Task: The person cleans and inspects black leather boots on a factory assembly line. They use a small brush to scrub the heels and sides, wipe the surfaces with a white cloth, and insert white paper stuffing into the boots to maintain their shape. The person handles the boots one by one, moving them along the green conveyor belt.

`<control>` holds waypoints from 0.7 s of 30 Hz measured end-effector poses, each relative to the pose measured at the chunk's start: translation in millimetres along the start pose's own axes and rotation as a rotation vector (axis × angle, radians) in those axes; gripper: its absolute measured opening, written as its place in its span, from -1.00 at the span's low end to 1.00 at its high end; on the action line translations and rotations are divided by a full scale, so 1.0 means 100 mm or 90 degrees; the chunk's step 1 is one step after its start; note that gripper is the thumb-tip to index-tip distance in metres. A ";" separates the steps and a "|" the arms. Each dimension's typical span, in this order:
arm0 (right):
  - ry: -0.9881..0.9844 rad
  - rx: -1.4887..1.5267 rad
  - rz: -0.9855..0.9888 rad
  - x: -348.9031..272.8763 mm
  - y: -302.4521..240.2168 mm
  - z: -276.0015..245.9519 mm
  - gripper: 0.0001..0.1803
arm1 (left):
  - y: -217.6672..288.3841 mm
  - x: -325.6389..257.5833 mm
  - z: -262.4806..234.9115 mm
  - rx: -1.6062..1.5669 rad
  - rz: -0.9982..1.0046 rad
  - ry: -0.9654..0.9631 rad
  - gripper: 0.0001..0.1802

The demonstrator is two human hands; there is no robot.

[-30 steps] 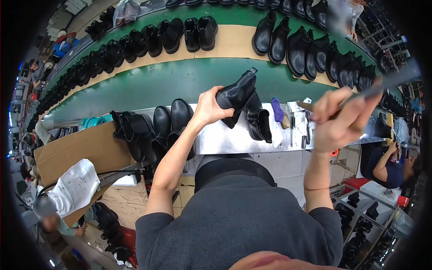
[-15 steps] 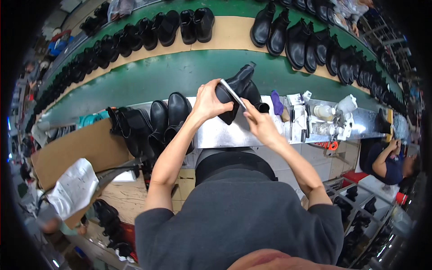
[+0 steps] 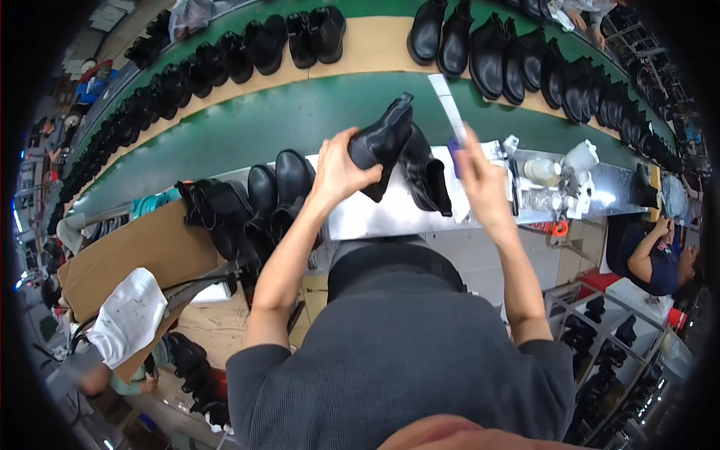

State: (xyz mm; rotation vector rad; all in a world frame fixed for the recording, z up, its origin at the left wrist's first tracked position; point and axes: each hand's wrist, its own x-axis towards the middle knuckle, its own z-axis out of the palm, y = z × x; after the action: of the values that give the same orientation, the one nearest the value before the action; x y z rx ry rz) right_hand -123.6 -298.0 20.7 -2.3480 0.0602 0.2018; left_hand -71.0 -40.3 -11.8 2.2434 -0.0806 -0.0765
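**Black boot (image 3: 384, 136) in left hand (image 3: 337, 168), flat pale tool (image 3: 448, 106) up in right hand (image 3: 481, 181)**

Boot is off the desk (image 3: 351, 219), held tilted above its metal top, in front of the person's chest. Left fingers are clamped on its lower left part, thumb on the near side; the narrow tabbed end points up and away. Probably gripped there to steady the shoe while leaving the far end and right flank exposed.

Right fingers are wrapped round the tool's near end, its long blade-like part sticking up past them. Tool stands apart from the boot, just to its right; holding it by one end likely leaves most of its length usable. Exact kind of tool: cannot tell.

Second boot (image 3: 426, 180) lies tipped beside the held one, opening toward the person, perhaps parked there as its mate. Purple item (image 3: 454, 155) partly hidden behind the right hand. Bottles (image 3: 541, 171) grouped farther right, seemingly kept within reach but off the working spot.

Beyond, a green surface (image 3: 225, 150) carries boot rows (image 3: 491, 60) on a cardboard strip (image 3: 375, 46), which presumably guards the leather from scuffs.
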 end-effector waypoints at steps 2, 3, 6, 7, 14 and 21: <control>0.162 -0.003 0.017 0.23 0.13 -0.27 -0.48 | 0.08 -0.09 -0.03 0.008 -0.059 0.032 -0.10; 0.165 -0.027 0.053 0.24 0.34 -0.23 -0.49 | 0.09 -0.13 -0.04 0.015 -0.069 0.047 -0.09; 0.111 -0.126 0.097 0.21 1.32 0.31 -0.56 | 0.05 -0.18 0.02 0.049 -0.034 0.090 -0.11; 0.200 -0.171 -0.069 0.17 1.86 0.62 -0.57 | 0.11 -0.15 0.02 0.038 -0.029 0.074 -0.10; 0.077 -0.167 0.114 0.25 0.59 0.11 -0.54 | 0.13 -0.32 -0.04 0.026 -0.092 0.052 -0.05; -0.264 0.149 -0.167 0.25 -0.28 0.40 -0.65 | 0.25 -0.42 0.10 0.047 -0.015 0.089 -0.08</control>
State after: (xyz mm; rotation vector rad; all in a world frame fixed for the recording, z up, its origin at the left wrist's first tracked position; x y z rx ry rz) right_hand -101.3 -249.3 8.6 -2.0140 -0.4021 0.5168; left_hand -114.5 -60.3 2.2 2.3163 0.0193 0.0715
